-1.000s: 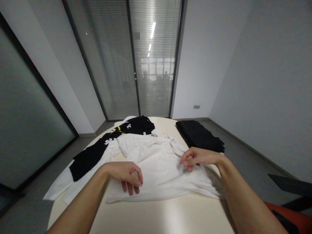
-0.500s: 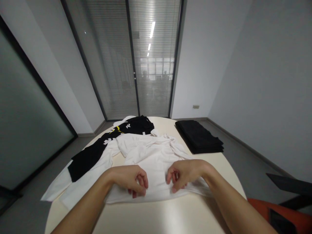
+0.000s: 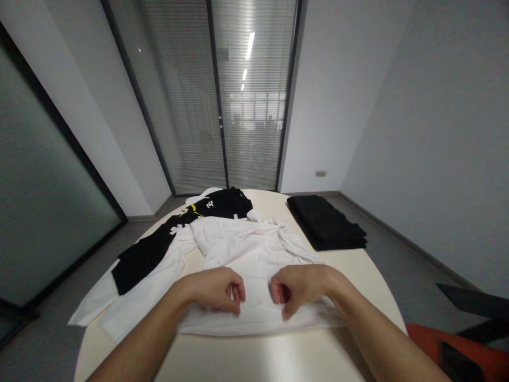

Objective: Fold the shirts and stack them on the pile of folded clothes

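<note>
A white long-sleeved garment (image 3: 254,254) lies spread on the round table, its straight lower edge towards me and its surface wrinkled at the far part. My left hand (image 3: 222,291) is over its lower left part, fingers curled with a gap between thumb and fingertips. Over the lower right part is my right hand (image 3: 296,289), curled the same way, thumb apart from the fingers. Neither hand shows cloth between its fingers. Whether the fingertips touch the garment I cannot tell.
Black garments with white and yellow prints (image 3: 147,260) lie at the left, over white cloth. A stack of folded black cloth (image 3: 324,223) sits at the right of the cream table (image 3: 222,361). An orange chair (image 3: 433,350) stands at the lower right.
The fingers of both hands have shifted slightly over the white garment. Its lower edge looks a little straighter. The other cloths lie as before.
</note>
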A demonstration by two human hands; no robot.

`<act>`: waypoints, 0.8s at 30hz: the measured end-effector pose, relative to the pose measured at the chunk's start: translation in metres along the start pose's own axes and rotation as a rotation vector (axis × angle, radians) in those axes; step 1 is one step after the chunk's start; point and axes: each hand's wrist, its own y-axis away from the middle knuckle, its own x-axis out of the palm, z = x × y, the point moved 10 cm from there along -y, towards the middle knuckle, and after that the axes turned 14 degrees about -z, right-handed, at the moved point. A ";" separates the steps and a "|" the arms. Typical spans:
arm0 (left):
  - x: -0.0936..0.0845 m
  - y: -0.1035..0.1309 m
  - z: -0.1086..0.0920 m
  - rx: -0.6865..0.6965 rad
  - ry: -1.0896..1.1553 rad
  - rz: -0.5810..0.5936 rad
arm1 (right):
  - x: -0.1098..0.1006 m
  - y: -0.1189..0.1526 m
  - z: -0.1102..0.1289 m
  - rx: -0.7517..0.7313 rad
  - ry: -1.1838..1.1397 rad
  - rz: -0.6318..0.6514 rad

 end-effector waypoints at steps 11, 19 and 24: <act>0.045 0.027 -0.013 -0.133 0.220 0.415 | 0.013 0.019 0.009 0.118 -0.160 0.139; -0.011 0.001 -0.064 0.512 -0.234 -0.416 | -0.080 -0.002 0.006 -0.119 0.296 -0.714; 0.015 -0.008 -0.056 0.615 -0.393 -0.422 | -0.087 -0.012 -0.002 -0.274 0.294 -0.890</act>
